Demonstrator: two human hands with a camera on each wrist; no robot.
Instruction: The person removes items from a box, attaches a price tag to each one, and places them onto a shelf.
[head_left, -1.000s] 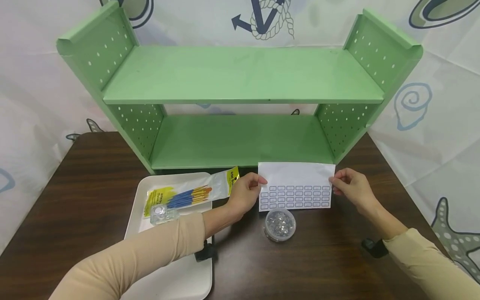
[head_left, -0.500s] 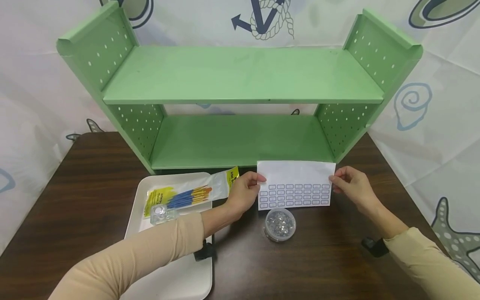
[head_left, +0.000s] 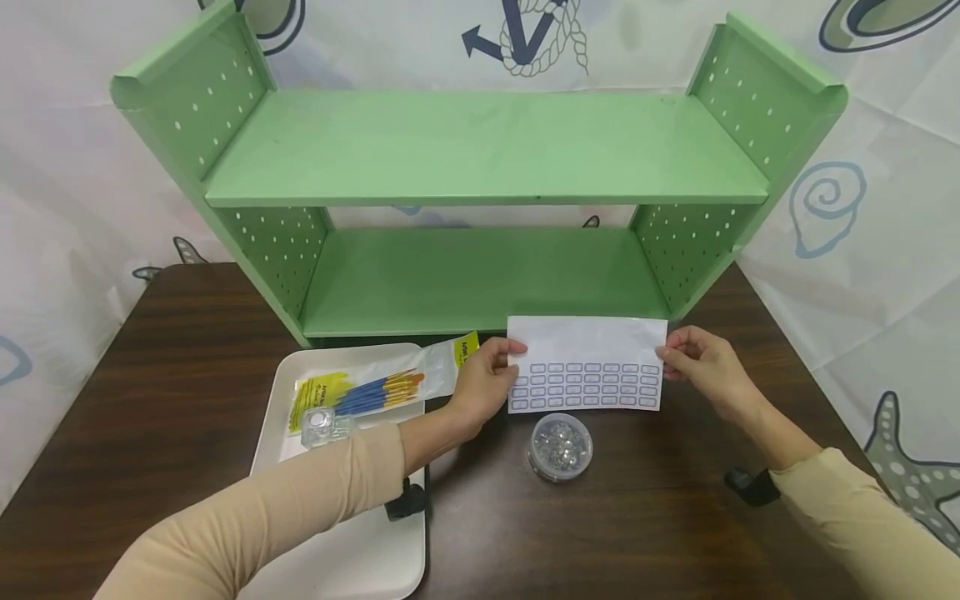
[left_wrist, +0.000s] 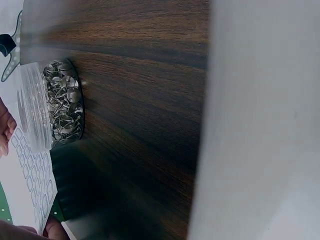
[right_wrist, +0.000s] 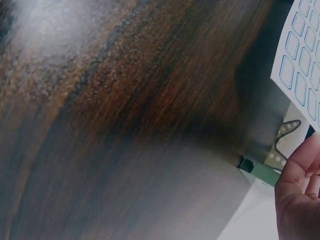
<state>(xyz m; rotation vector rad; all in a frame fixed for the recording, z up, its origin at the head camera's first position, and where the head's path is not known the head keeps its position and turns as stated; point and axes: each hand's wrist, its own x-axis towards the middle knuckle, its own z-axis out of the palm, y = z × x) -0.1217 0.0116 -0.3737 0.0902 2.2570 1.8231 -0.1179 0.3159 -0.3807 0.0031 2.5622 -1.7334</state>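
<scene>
A white label sheet (head_left: 585, 358) with rows of small blue-outlined rectangles is held up between my two hands, in front of the shelf's lower edge. My left hand (head_left: 487, 379) pinches its left edge between thumb and fingers. At the right edge, my right hand (head_left: 701, 367) pinches it the same way. Just below the sheet a round clear tub (head_left: 559, 448) stands on the table; the left wrist view shows metal thumbtacks (left_wrist: 64, 100) inside it. In the right wrist view the sheet's corner (right_wrist: 300, 65) hangs above the table.
A green two-tier metal shelf (head_left: 487, 154) stands at the back of the dark wooden table (head_left: 600, 533). Left of centre, a white tray (head_left: 360, 554) holds a packet of paintbrushes (head_left: 378, 392) and a clear glass bottle (head_left: 318, 427), under my left forearm. A patterned cloth (head_left: 885, 333) hangs behind.
Both hands have raised the label sheet slightly and shifted it a little to the left. The tub and the things on the tray stay where they were.
</scene>
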